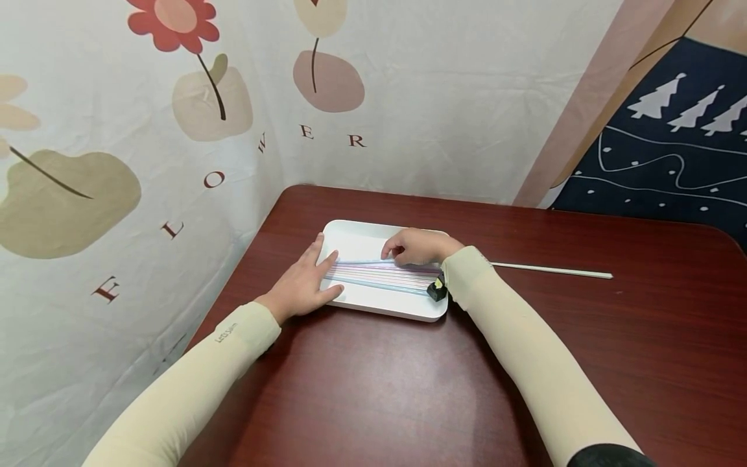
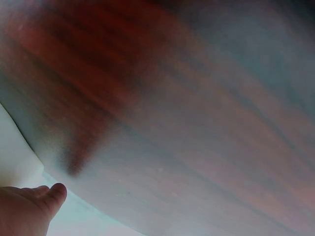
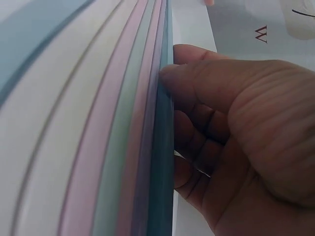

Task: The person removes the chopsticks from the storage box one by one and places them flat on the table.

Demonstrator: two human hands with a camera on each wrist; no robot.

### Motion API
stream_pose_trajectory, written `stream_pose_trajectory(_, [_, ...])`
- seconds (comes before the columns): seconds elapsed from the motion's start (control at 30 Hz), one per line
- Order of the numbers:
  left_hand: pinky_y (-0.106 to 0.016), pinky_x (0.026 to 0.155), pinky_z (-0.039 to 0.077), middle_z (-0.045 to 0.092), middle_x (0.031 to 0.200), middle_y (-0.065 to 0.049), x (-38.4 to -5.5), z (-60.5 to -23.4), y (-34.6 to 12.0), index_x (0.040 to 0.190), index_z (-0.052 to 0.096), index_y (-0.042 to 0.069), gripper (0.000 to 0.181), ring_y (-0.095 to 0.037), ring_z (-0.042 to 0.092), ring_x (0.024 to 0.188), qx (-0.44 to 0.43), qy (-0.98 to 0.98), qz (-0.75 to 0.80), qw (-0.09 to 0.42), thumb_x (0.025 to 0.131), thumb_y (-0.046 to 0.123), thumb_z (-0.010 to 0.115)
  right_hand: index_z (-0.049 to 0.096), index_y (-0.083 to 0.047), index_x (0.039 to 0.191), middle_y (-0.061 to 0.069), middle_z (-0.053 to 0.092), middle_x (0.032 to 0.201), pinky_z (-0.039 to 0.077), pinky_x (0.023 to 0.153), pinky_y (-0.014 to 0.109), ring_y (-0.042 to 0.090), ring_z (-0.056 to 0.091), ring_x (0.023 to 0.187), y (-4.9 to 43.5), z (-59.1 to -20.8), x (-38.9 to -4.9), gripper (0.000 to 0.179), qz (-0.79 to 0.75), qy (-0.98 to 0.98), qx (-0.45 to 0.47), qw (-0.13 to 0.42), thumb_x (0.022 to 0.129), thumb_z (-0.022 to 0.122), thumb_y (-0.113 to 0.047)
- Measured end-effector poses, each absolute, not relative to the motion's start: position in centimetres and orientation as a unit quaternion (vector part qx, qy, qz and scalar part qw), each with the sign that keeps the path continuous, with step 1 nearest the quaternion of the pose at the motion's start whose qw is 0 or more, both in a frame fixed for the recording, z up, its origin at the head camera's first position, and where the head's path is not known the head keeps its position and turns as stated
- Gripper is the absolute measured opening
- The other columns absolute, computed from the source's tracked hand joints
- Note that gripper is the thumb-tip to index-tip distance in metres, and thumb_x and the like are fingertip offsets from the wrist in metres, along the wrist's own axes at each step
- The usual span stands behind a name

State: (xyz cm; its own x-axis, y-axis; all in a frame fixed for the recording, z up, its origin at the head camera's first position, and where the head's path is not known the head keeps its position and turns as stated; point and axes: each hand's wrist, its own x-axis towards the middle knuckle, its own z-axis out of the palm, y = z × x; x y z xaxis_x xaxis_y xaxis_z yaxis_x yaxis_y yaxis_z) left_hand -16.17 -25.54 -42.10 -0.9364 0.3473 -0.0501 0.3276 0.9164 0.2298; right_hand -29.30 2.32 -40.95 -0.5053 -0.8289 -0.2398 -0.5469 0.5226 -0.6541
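Note:
Several long thin pastel straw-like sticks [image 1: 379, 275] lie side by side along a shallow white tray [image 1: 379, 306]. My right hand [image 1: 421, 246] is over the tray's far half and pinches a blue stick [image 3: 161, 167] at the far edge of the row. In the right wrist view the thumb [image 3: 192, 78] presses its near side, with curled fingers behind it. My left hand [image 1: 300, 285] rests on the tray's left end, fingers spread over the stick ends. Only that hand's thumb side shows in the left wrist view, beside the tray edge.
Right of the tray, a single white stick [image 1: 554, 270] lies on the dark red wooden table [image 1: 362, 389]. A small black device [image 1: 436, 289] sits at my right wrist over the tray's right end. A flower-printed white curtain [image 1: 443, 104] hangs behind the table.

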Motion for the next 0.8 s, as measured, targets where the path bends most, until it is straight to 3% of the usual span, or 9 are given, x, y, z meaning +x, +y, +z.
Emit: stream_pose_trajectory(0.8, [-0.049, 0.116, 0.025, -0.003, 0.163, -0.023, -16.11, -42.10, -25.56, 0.154, 0.034, 0.005, 0.079, -0.037, 0.011, 0.150, 0.174, 0.977, 0.116, 0.047, 0.095, 0.054, 0.050, 0.070, -0.015, 0.111, 0.001, 0.053, 0.081, 0.040, 0.069, 0.029, 0.013, 0.047, 0.072, 2.61, -40.72, -29.06, 0.029, -0.267, 0.833, -0.403, 0.270, 0.091, 0.056, 0.000])
